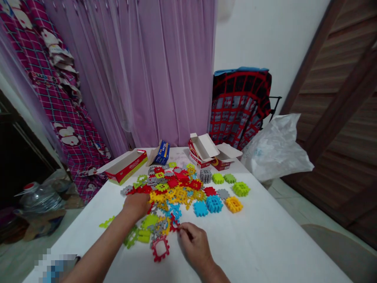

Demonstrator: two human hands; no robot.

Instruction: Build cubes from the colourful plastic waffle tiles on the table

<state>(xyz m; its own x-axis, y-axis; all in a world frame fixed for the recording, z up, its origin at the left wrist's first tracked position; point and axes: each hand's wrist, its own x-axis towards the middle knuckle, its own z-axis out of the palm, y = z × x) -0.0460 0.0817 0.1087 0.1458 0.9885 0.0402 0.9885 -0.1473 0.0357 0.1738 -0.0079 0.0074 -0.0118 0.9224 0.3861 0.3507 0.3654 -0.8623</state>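
While my right hand pinches a red piece, my left hand unreadable atop the pile, few blocks stand assembled.

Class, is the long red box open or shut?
Open: the long red box shows its pale inside, lid flap spread aside.

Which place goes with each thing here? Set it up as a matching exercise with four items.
Things:
1. left hand
2. right hand
3. blue box
4. white plastic bag

Places:
A. beyond the right edge of the table
B. fingertips at a red piece
C. on the pile of coloured pieces
D. on the far end of the table, near the curtain

Pairs: 1-C, 2-B, 3-D, 4-A
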